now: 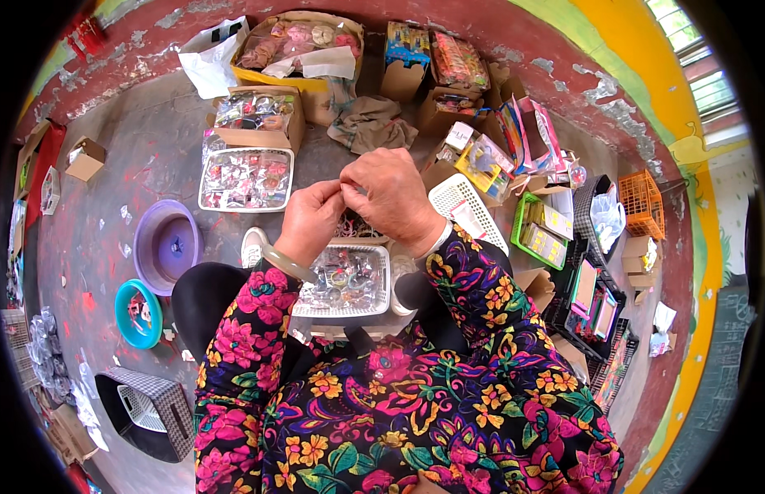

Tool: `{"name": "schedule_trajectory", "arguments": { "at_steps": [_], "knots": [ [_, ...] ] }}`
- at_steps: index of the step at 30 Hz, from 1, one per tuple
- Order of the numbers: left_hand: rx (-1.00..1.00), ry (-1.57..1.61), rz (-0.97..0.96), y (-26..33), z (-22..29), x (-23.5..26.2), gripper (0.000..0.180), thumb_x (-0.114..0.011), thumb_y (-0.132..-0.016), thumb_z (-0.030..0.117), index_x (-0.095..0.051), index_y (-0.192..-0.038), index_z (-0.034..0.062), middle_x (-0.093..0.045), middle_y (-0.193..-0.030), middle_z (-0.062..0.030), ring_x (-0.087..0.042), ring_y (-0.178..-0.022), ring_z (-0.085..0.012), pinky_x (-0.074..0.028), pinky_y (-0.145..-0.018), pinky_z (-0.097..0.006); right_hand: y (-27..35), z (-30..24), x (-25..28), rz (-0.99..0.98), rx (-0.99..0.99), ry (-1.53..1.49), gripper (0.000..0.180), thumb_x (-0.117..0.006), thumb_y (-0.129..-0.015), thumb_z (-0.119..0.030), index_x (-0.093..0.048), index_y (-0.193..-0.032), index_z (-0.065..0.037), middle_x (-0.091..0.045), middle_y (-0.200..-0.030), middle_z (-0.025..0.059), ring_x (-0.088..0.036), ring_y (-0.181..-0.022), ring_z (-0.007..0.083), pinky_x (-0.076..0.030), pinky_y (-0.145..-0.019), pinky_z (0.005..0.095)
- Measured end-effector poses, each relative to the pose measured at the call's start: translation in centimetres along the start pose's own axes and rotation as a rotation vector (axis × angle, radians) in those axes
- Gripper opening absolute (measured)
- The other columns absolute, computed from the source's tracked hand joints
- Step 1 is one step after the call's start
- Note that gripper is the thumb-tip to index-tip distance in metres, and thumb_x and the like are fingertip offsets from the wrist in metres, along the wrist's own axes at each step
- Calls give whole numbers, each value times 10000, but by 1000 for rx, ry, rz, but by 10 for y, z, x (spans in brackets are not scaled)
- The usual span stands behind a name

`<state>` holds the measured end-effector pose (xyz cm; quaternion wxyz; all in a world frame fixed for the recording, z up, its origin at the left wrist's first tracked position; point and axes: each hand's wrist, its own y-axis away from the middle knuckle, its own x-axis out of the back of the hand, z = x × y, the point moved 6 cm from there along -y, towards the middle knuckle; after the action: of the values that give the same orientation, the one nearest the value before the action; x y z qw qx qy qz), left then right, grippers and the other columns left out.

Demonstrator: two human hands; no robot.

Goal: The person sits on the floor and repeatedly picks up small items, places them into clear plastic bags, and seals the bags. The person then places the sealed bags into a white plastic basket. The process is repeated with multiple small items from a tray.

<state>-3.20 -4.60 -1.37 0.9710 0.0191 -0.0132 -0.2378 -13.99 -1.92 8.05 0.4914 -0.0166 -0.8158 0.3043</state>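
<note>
My left hand [308, 221] and my right hand [391, 196] meet in front of me, above a basket. Fingertips of both are pinched together and touch, or nearly touch, each other. Whatever lies between them is too small or hidden to name. A bangle [289, 263] circles my left wrist, and a pale band [438, 239] my right. Beneath the hands, between my legs, stands a white plastic basket [341, 312] of small items in clear packaging [345, 276]. Just beyond it, partly covered by my hands, is a container of small dark items [356, 227].
Ahead stand a second white basket [247, 207] of packets, a filled carton [263, 138] and crumpled brown cloth [372, 123]. To the left are a purple basin [177, 247], teal bowl [121, 317] and checked bin [172, 412]. At right: a white basket [473, 216], green basket [522, 221], orange crate [642, 206].
</note>
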Motion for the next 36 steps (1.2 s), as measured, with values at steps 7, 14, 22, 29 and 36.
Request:
{"name": "schedule_trajectory", "arguments": {
  "at_steps": [7,14,22,29,36],
  "knots": [
    [-121,-57,127,0,4,0,194,-560,-833,118,-629,-954,-16,-640,-714,-129,-556,-637,-87,-462,-603,-261,1,-3,-2,-22,24,57,63,-604,-692,-146,-608,-724,-92,-584,-696,33,-559,-719,220,-379,-703,349],
    [-173,-190,186,4,19,2,201,-564,-832,141,-632,-947,-10,-632,-736,-179,-624,-647,-192,-472,-615,-280,3,-4,-1,29,10,109,73,-604,-673,-168,-562,-655,-112,-548,-664,20,-537,-719,206,-364,-715,357],
    [-156,40,123,-5,0,-1,215,-532,-865,134,-634,-955,-32,-664,-808,-126,-637,-746,-174,-482,-677,-257,3,24,-4,30,-263,-205,75,-589,-689,-124,-597,-637,-70,-582,-629,49,-564,-656,204,-404,-627,329],
    [175,573,-51,-1,15,-4,254,-461,-918,134,-553,-1083,-36,-615,-1002,-139,-606,-926,-198,-495,-833,-298,13,58,-7,42,-738,-991,75,-589,-729,-43,-644,-755,3,-600,-706,0,-522,-667,58,-408,-614,198],
    [229,708,-65,0,18,1,266,-442,-921,136,-529,-1089,-50,-607,-1009,-161,-597,-951,-215,-499,-822,-310,41,76,9,319,-866,-1233,70,-611,-758,-39,-631,-807,7,-602,-717,27,-539,-666,87,-418,-654,207]
  ]
}}
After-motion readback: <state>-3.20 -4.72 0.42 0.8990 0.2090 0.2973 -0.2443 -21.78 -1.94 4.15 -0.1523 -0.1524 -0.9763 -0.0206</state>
